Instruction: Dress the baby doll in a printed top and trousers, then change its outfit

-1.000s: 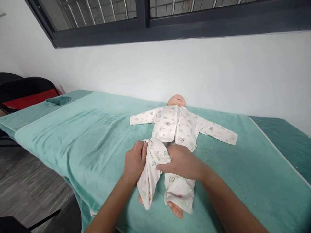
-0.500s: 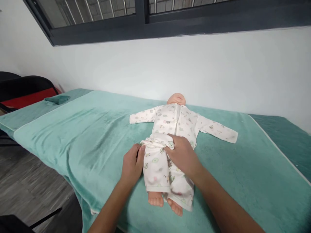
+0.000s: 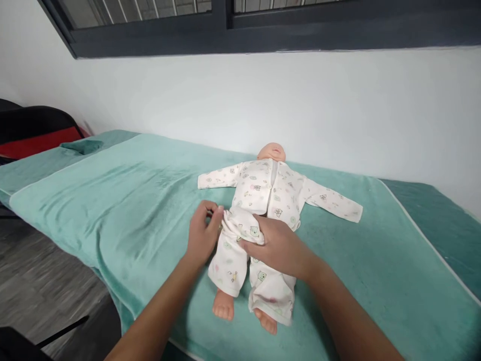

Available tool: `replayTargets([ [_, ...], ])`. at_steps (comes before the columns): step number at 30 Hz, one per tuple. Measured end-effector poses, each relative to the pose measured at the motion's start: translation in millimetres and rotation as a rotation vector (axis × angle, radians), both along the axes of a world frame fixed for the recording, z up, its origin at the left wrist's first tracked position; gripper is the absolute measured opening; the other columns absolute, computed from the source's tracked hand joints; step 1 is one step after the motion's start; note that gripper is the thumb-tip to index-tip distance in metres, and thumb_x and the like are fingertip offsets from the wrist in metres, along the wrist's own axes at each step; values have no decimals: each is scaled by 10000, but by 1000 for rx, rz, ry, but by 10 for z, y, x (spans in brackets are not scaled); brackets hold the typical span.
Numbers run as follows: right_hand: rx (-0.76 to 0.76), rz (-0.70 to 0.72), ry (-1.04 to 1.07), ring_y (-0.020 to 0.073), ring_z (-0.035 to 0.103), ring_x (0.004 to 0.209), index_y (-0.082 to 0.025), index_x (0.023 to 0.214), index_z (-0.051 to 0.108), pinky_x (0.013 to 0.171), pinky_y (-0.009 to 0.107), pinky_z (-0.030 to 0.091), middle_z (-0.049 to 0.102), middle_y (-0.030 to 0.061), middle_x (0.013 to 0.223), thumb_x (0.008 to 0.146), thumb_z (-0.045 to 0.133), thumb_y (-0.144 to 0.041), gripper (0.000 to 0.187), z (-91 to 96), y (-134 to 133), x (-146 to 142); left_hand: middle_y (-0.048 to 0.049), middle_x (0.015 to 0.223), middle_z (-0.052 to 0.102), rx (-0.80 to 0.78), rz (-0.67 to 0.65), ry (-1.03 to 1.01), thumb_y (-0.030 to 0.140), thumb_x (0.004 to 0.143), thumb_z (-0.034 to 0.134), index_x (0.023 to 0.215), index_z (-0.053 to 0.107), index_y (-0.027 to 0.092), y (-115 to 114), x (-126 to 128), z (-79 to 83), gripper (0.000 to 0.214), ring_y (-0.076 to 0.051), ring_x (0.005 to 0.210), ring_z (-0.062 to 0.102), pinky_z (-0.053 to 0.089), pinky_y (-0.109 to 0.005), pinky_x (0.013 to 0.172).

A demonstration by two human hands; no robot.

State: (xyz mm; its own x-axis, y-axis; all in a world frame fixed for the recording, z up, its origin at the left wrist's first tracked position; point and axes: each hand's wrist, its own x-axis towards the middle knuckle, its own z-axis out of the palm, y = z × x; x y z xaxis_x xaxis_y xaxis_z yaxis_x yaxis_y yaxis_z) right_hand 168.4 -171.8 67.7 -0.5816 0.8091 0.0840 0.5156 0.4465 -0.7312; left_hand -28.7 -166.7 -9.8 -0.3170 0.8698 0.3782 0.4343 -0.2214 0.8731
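A baby doll (image 3: 273, 151) lies on its back on a teal towel (image 3: 124, 200), head toward the wall, arms spread. It wears a white printed top (image 3: 268, 193) and matching white trousers (image 3: 259, 281), with bare feet showing below. My left hand (image 3: 201, 233) pinches the trousers' waistband at the doll's hip. My right hand (image 3: 278, 245) grips the waistband over the doll's belly, fingers curled into the cloth.
The towel covers a long padded table along a white wall under a dark-framed window (image 3: 225, 25). A small folded teal cloth (image 3: 80, 146) lies at the far left end. A black and red chair (image 3: 33, 133) stands behind it. Grey floor lies below at left.
The doll's legs have spread apart and both feet now show below the trousers. Both hands have stayed on the waistband and shifted it slightly up the doll's body.
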Motion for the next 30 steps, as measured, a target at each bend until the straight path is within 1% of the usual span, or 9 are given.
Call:
replayTargets([
  [3,-33,72,50,164,612,800,-227,1001,642,664,259,402,704,-7,935,864,694,-407,232,60,-3,104,10,902,629,-20,-95,-175,394,898,595,907,591,221,141,14,194,173,-138,779,572,459,-260,713],
  [5,37,23,119,139,567,689,-204,855,628,608,258,377,658,-9,794,930,598,-447,256,77,32,192,13,909,643,-59,-213,-100,367,872,638,917,617,224,228,44,345,152,-139,802,587,462,-262,730],
  [7,190,-178,180,127,532,631,-201,770,587,597,263,372,608,-10,710,981,501,-438,329,66,81,281,20,899,644,-99,-375,100,339,861,663,925,631,232,272,68,487,129,-141,809,590,457,-268,737],
  [10,399,-491,1,138,515,632,-215,781,534,580,269,352,593,-12,736,904,632,-427,263,-7,144,360,20,921,640,-161,-527,494,355,864,680,985,611,242,249,82,648,180,-151,775,581,429,-287,680],
  [14,462,-470,-391,209,578,819,-213,903,529,599,279,354,625,52,978,805,759,-389,305,-148,146,298,-19,1001,656,-225,-445,926,397,899,639,1136,548,231,177,185,773,303,-173,677,581,341,-311,552],
  [20,536,-544,-470,194,556,722,-210,857,522,590,305,290,618,47,863,961,513,-265,118,-209,126,190,-103,1080,639,-116,-270,1191,235,927,537,1086,560,176,274,573,785,171,-260,910,644,352,-316,556],
  [24,540,-522,-327,181,550,703,-201,937,563,613,303,312,645,48,895,914,490,-198,76,-227,169,285,-63,915,661,-126,-207,944,285,1003,425,967,582,197,399,624,702,184,-225,828,633,388,-309,617],
  [27,450,-454,-136,165,559,734,-207,932,567,662,284,374,642,34,915,810,513,-129,154,-284,174,393,-18,795,639,-85,-139,489,406,1009,422,893,585,208,463,500,640,281,-188,771,601,420,-289,682],
  [30,343,-496,63,149,535,703,-214,871,567,677,275,400,605,3,811,856,527,-209,42,-368,152,465,5,808,629,0,-91,24,490,978,448,864,596,205,552,272,513,341,-153,772,569,445,-254,711],
])
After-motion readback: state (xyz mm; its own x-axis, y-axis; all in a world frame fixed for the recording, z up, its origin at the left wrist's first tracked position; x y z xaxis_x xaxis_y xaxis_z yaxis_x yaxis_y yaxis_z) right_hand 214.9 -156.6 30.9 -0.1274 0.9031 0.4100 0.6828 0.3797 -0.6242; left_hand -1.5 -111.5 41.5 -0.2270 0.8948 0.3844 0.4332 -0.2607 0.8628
